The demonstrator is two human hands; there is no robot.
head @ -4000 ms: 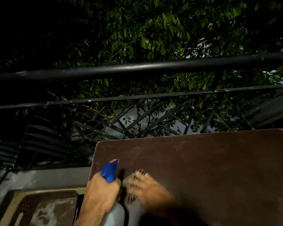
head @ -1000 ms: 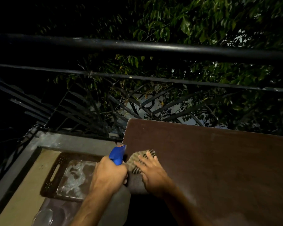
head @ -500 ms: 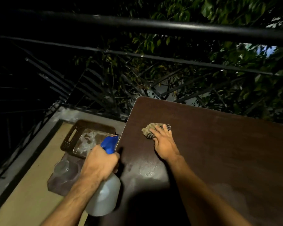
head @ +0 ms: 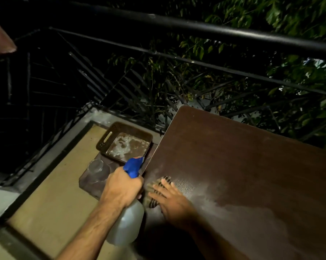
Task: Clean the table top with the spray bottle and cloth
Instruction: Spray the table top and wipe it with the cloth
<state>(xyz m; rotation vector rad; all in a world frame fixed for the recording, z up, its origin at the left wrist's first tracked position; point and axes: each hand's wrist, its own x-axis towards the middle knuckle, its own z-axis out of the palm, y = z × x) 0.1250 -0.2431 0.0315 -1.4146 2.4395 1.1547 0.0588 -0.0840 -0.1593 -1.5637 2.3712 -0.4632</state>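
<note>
A dark brown table top [head: 242, 162] fills the right half of the view. My left hand [head: 121, 186] grips a clear spray bottle [head: 127, 225] with a blue nozzle, held just off the table's left edge. My right hand [head: 169, 198] lies flat with fingers spread on a striped cloth [head: 154, 186], pressing it onto the table near that edge. A pale wet sheen spreads across the table to the right of the cloth.
On the floor left of the table lie a brown perforated tray [head: 109, 136] and a clear glass [head: 95, 166] on a dark mat. A black metal railing [head: 196, 28] with foliage behind it runs along the far side. A tan floor [head: 55, 194] lies below.
My right hand has drawn the cloth back along the table toward me and closer to its left edge. My left hand still holds the bottle. The view has tilted down and left.
</note>
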